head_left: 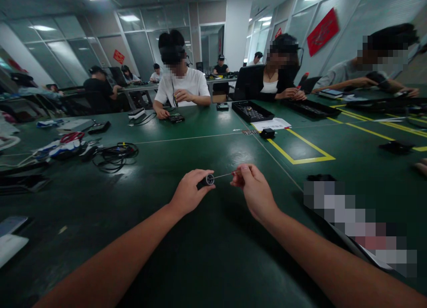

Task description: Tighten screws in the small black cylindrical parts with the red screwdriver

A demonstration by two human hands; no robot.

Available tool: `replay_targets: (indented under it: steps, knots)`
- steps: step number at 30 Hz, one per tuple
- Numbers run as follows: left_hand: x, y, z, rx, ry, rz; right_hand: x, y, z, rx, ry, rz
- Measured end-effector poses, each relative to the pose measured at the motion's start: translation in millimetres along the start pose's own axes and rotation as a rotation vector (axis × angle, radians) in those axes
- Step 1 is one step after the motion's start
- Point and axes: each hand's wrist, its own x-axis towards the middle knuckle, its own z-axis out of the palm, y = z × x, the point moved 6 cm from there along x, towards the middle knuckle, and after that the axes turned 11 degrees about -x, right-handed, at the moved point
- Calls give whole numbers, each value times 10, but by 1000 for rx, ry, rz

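My left hand (190, 190) is closed around a short dark cylinder with a silver ring (210, 180) at its open end, which faces right. A thin metal rod (223, 176) runs from the cylinder's mouth toward my right hand (255, 190). Thumb and fingers of that hand pinch the rod's outer end, where something reddish shows. The rod's tip is at or inside the ring; how deep I cannot tell. Both hands are above the green table (207, 263), a short gap apart.
Coiled black cables (115, 156) lie at the left, near a phone (12, 225). Ahead are a black parts tray (252, 111), a small black box (267, 133) and yellow tape (313, 159). A blurred-out sheet (353, 223) lies right. Co-workers, including a person in white (196, 83), sit opposite.
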Motion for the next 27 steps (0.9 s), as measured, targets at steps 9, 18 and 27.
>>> replay_targets:
  steps: [9,18,27]
  knots:
    - [42,-53,-34,56,-24,-22,92,106,-81,163,70,84]
    - [29,-38,-9,88,-54,0,-53,-210,-66,-103,97,-184]
    - [37,-72,44,107,-102,-21,-97,-243,-37,-351,8,-278]
